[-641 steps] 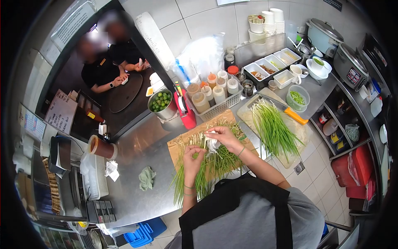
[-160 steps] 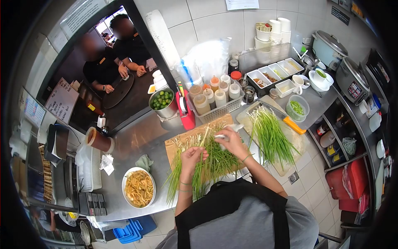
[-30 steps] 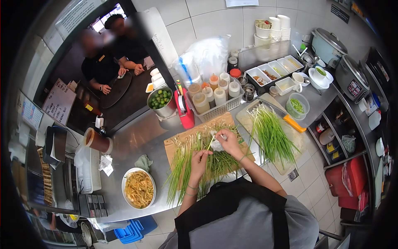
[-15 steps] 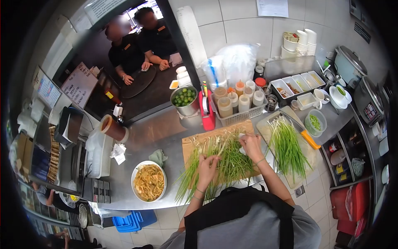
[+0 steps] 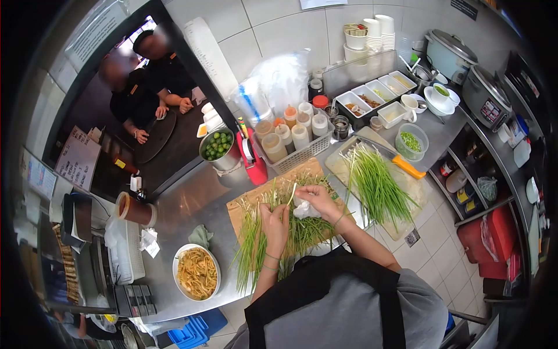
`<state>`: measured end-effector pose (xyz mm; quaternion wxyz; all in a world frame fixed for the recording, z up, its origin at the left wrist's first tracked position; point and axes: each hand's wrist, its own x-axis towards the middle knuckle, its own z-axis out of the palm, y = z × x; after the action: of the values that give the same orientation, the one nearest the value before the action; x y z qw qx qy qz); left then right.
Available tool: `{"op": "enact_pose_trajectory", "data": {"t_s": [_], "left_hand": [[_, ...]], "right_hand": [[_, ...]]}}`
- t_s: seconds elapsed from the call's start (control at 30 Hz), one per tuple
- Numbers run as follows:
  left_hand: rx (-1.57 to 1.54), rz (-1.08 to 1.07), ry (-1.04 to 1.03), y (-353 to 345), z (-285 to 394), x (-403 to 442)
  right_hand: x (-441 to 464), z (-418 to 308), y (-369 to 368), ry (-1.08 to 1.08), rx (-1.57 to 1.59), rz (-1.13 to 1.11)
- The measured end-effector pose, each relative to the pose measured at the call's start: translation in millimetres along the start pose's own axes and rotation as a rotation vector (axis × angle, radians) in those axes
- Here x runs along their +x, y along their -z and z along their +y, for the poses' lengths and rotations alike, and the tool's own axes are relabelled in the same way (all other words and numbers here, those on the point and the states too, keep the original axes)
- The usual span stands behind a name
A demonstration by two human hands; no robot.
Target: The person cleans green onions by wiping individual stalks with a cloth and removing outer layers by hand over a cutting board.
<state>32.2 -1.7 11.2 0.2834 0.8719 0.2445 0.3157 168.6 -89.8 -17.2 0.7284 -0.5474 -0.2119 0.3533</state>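
My left hand (image 5: pixel 275 228) is closed around a spring onion stalk (image 5: pixel 292 194), its pale root end pointing up. The fingers of my right hand (image 5: pixel 318 202) pinch together by that pale end. A crumpled white tissue or cloth (image 5: pixel 306 210) shows just under my right palm; whether the palm grips it I cannot tell. Beneath both hands, a loose heap of spring onions (image 5: pixel 250 235) covers much of a brown board (image 5: pixel 237 214). To the right, a neater bunch of spring onions (image 5: pixel 378 183) lies on a pale cutting board (image 5: pixel 407 232).
An orange-handled knife (image 5: pixel 408 167) rests by the neater bunch, near a tub of chopped greens (image 5: pixel 411 142). Behind stand a basket of sauce bottles (image 5: pixel 308 148) and a pot of green limes (image 5: pixel 220 152). A noodle bowl (image 5: pixel 197 272) sits left. Two people (image 5: pixel 136 96) stand beyond the hatch.
The view has swung, so the counter appears farther left. My hands have come closer together, and a pale spring onion end now stands up between them.
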Motion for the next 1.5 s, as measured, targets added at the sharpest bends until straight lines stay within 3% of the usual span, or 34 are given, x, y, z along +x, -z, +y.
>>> {"op": "enact_pose_trajectory", "data": {"t_s": [0.17, 0.5, 0.73, 1.03, 1.13, 1.23, 1.33, 1.5], "left_hand": [[-0.06, -0.061, -0.01, -6.1, 0.4, -4.4], [-0.108, -0.112, 0.063, -0.3, 5.6, -8.9], [-0.085, -0.101, 0.068, 0.7, -6.1, -10.2], [-0.13, -0.149, 0.09, 3.0, -6.1, -13.7], [-0.266, -0.198, 0.192, 7.5, -4.2, -12.6], [-0.34, -0.19, 0.223, 8.9, -16.6, -12.8], [-0.362, -0.22, 0.238, 14.6, -18.8, -14.2], [-0.38, -0.216, 0.217, 18.5, -23.5, -23.0]], "right_hand": [[-2.3, 6.2, 0.7, -0.137, 0.253, 0.059], [2.5, 10.2, -4.1, 0.17, -0.063, 0.095], [-3.6, -0.8, -15.1, 0.051, 0.051, 0.087], [1.2, 12.1, -11.2, 0.1, 0.065, 0.088], [1.2, 10.3, -10.7, 0.139, -0.08, 0.118], [4.9, 5.2, -4.5, 0.418, -0.684, 0.206], [2.9, -6.6, -9.8, 0.557, -0.949, 0.292], [12.6, -11.3, -7.2, 0.661, -1.043, 0.313]]}}
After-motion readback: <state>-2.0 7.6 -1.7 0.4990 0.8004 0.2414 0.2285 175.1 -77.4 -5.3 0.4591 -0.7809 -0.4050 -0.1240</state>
